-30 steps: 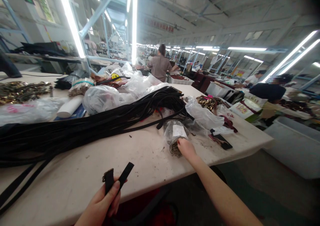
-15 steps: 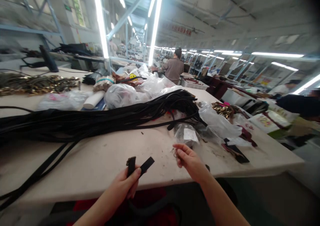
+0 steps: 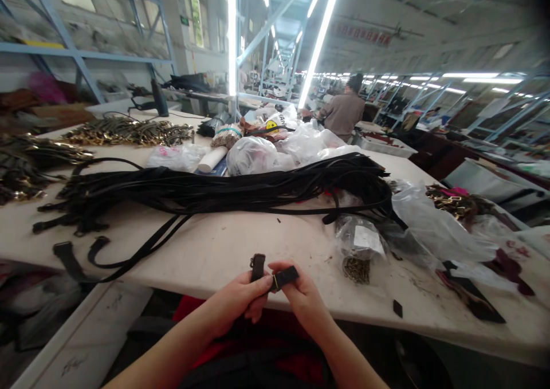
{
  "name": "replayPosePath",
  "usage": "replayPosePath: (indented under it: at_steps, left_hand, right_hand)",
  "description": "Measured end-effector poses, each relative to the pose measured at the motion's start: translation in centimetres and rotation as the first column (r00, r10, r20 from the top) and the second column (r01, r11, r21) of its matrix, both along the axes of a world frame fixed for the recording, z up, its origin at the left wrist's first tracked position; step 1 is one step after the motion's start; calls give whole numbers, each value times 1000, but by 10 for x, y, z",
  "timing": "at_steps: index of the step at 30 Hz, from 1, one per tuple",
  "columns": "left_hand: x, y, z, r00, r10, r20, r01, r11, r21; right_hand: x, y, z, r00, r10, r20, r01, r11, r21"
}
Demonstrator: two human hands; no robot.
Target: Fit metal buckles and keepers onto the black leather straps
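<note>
My left hand (image 3: 239,300) and my right hand (image 3: 302,297) meet at the near edge of the white table (image 3: 223,246). Both pinch the two ends of a black strap (image 3: 275,274); one end stands upright, the other points right, with a small yellowish piece between my fingers. A clear bag of small metal parts (image 3: 358,250) lies just right of my hands. A long bundle of black straps (image 3: 223,188) stretches across the table behind them.
Piles of brass hardware (image 3: 129,131) lie at the far left, plastic bags (image 3: 275,148) at the back, more bags and metal parts (image 3: 451,205) at the right. Another person (image 3: 344,111) stands beyond the table, back turned. Loose strap ends (image 3: 81,254) hang over the left edge.
My right hand left the bag of metal parts, came back to the strap ends and closed on them beside my left hand. The view swung left.
</note>
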State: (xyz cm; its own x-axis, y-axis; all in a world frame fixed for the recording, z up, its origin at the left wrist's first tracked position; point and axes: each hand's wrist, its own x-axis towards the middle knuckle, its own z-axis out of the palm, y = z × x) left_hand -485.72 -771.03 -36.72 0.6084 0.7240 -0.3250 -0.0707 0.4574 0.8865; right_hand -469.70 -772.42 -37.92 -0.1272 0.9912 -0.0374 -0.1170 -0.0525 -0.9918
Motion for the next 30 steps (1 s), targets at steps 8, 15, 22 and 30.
replayPosePath:
  at_steps: [8, 15, 22, 30]
  left_hand:
    - [0, -1, 16, 933, 183, -309, 8, 850, 527]
    - [-10, 6, 9, 763, 415, -496, 191, 588, 786]
    - [-15, 6, 6, 778, 407, -479, 179, 587, 789]
    - [0, 3, -2, 756, 416, -505, 215, 571, 792]
  right_hand:
    - [2, -4, 13, 999, -37, 27, 35, 996, 85]
    - [-15, 2, 25, 983, 176, 44, -169, 977, -131]
    - [-10, -3, 26, 974, 218, -65, -226, 958, -175]
    - [-25, 1, 22, 977, 34, -209, -70, 983, -170]
